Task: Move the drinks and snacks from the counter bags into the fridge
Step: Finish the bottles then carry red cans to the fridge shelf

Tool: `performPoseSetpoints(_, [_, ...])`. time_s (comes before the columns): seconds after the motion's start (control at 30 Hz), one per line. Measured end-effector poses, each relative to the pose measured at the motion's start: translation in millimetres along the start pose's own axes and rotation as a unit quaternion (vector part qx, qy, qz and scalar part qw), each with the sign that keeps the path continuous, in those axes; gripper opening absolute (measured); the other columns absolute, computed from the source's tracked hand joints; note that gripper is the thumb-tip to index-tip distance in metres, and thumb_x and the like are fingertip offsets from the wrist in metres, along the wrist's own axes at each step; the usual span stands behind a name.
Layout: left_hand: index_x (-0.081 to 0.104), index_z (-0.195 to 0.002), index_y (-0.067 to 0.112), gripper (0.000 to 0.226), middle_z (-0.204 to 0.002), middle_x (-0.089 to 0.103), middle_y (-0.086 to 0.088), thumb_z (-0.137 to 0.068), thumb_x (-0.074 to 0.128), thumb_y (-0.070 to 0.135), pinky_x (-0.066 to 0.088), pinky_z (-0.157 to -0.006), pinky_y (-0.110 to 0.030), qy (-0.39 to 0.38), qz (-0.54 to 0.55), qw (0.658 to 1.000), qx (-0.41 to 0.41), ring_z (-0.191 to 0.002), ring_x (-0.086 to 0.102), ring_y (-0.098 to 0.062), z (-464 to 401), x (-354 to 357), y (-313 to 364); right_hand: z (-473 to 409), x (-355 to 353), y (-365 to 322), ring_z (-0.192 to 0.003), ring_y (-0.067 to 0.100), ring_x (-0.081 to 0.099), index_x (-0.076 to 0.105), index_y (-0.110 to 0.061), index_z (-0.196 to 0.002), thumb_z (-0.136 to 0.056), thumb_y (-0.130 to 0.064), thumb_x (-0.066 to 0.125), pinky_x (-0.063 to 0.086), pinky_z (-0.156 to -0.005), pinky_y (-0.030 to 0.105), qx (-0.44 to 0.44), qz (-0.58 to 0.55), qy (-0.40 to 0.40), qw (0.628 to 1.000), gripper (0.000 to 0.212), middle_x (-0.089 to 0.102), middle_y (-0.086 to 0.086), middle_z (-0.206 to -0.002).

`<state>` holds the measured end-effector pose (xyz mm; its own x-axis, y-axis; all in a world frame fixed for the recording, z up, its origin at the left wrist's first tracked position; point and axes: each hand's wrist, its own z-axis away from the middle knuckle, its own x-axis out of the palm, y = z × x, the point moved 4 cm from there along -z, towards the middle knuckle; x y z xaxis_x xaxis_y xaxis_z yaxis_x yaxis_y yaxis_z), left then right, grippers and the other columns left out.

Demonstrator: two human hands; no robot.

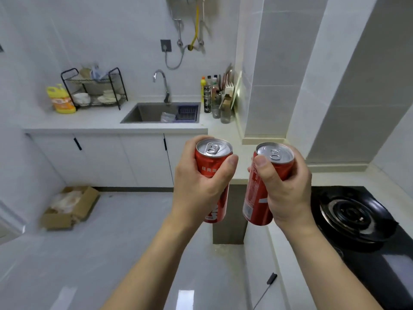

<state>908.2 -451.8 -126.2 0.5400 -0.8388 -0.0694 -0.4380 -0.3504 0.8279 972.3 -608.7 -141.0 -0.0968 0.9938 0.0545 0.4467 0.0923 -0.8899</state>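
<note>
The left hand (196, 186) is wrapped around an upright red can (213, 175); a second red can (266, 186), tilted slightly, is gripped by the right hand (288, 189). Both cans are held apart above the floor (125, 231), beside the stove (353, 213).

counter (107, 121): pale L-shaped top, running beyond and left of the left hand (196, 189), then turning toward the right hand (288, 193).
sink (161, 113): set into the counter, beyond the left hand; a blue basket (187, 113) sits in its right end.
dish rack (93, 88): black wire, on the counter far left of the left hand, with bowls in it.
yellow jug (61, 99): on the counter just left of the dish rack.
bottles (214, 99): clustered in the counter corner, beyond both hands.
gas hob (350, 215): black, on the counter right of the right hand.
floor (111, 253): glossy grey tiles below both hands.
cardboard box (69, 208): open, on the floor well left of the left hand.
</note>
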Motion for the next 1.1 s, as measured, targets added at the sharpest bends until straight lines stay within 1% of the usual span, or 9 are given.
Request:
performPoseSetpoints(0.17, [0.054,-0.117,0.022,0.053,-0.099,0.066,0.016,-0.076,0.070,0.052,0.052,-0.070,-0.012,0.025,-0.031,0.999,-0.011,-0.092,0.067,-0.007,-1,-14,1,-4,24,4,-0.090,0.025,0.070,0.061,-0.021,-0.104,-0.069,-0.058,0.070,0.059,-0.079,0.046,0.004,-0.018,-0.045,0.999,0.051,0.068,-0.002,-0.094])
performPoseSetpoints(0.27, [0.056,-0.116,0.019,0.051,-0.097,0.067,0.013,-0.077,0.071,0.049,0.052,-0.069,-0.013,0.035,-0.053,0.998,-0.001,-0.090,0.069,-0.009,-2,-27,2,-3,41,6,-0.091,0.018,0.069,0.060,-0.019,-0.108,-0.067,-0.061,0.066,0.058,-0.077,0.034,0.006,-0.029,-0.063,0.998,0.059,0.068,-0.004,-0.096])
performPoseSetpoints(0.37, [0.056,-0.118,0.018,0.056,-0.098,0.067,0.011,-0.076,0.071,0.052,0.052,-0.069,-0.014,0.062,-0.070,0.996,-0.003,-0.091,0.069,-0.010,-2,-47,2,-1,62,6,-0.087,0.005,0.067,0.058,-0.030,-0.101,-0.067,-0.062,0.065,0.052,-0.067,0.014,0.000,-0.048,-0.090,0.995,0.047,0.067,-0.015,-0.091])
performPoseSetpoints(0.47, [0.055,-0.118,0.018,0.057,-0.097,0.066,0.013,-0.075,0.070,0.053,0.052,-0.069,-0.013,0.096,-0.090,0.991,-0.002,-0.091,0.068,-0.009,3,-71,2,1,86,5,-0.087,-0.001,0.065,0.056,-0.037,-0.096,-0.069,-0.061,0.064,0.048,-0.064,0.006,-0.015,-0.058,-0.119,0.991,0.037,0.065,-0.025,-0.089])
performPoseSetpoints(0.83, [0.056,-0.112,0.023,0.045,-0.096,0.067,0.015,-0.078,0.072,0.047,0.053,-0.066,-0.014,0.238,-0.172,0.956,-0.008,-0.088,0.069,-0.009,39,-189,16,42,206,-17,-0.085,0.009,0.067,0.057,-0.037,-0.095,-0.070,-0.060,0.065,0.054,-0.069,0.017,-0.033,-0.124,-0.265,0.956,0.035,0.067,-0.014,-0.089])
performPoseSetpoints(0.93, [0.057,-0.109,0.023,0.041,-0.093,0.067,0.015,-0.078,0.072,0.044,0.051,-0.065,-0.012,0.290,-0.193,0.937,-0.006,-0.087,0.069,-0.009,58,-225,27,66,241,-29,-0.085,0.019,0.069,0.059,-0.033,-0.094,-0.070,-0.057,0.068,0.059,-0.076,0.038,-0.020,-0.145,-0.309,0.940,0.035,0.068,-0.003,-0.090])
performPoseSetpoints(1.0, [0.057,-0.106,0.024,0.038,-0.091,0.067,0.014,-0.077,0.073,0.043,0.050,-0.064,-0.011,0.320,-0.209,0.924,-0.007,-0.085,0.069,-0.009,73,-248,35,84,263,-37,-0.086,0.022,0.069,0.061,-0.029,-0.096,-0.070,-0.056,0.069,0.058,-0.078,0.045,-0.014,-0.163,-0.339,0.926,0.038,0.069,0.000,-0.091])
performPoseSetpoints(1.03, [0.057,-0.106,0.023,0.038,-0.091,0.068,0.013,-0.077,0.073,0.043,0.050,-0.065,-0.011,0.334,-0.219,0.917,-0.008,-0.084,0.069,-0.010,82,-259,40,94,274,-41,-0.086,0.020,0.069,0.061,-0.027,-0.097,-0.069,-0.056,0.069,0.058,-0.077,0.042,-0.012,-0.172,-0.352,0.920,0.041,0.069,-0.001,-0.090])
performPoseSetpoints(1.1, [0.057,-0.106,0.021,0.040,-0.091,0.068,0.012,-0.076,0.073,0.043,0.049,-0.065,-0.011,0.357,-0.238,0.903,-0.008,-0.083,0.069,-0.009,100,-280,50,115,294,-50,-0.083,0.011,0.068,0.062,-0.026,-0.097,-0.068,-0.057,0.068,0.056,-0.072,0.027,-0.010,-0.187,-0.376,0.907,0.043,0.069,-0.010,-0.088])
